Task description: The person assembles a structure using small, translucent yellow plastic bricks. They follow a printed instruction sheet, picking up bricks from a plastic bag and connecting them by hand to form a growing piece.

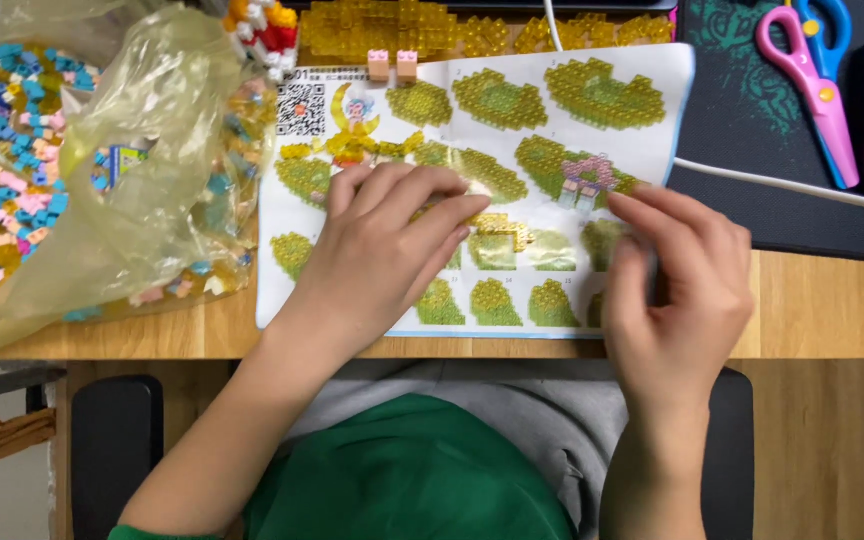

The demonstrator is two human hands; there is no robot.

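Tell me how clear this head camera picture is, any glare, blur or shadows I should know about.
Head view: even, soft indoor light with no hard shadows; the clear plastic bag shows glare and creases that veil the small bricks inside; the instruction sheet is bright but readable; the left hand and right hand are slightly soft at the fingertips; the yellow piece between them is partly hidden.

A clear yellowish plastic bag (102, 170) of small pastel bricks lies crumpled at my left on the desk; just beside it, under my hands, a white instruction sheet (472, 190) spreads flat, printed with yellow-green build pictures
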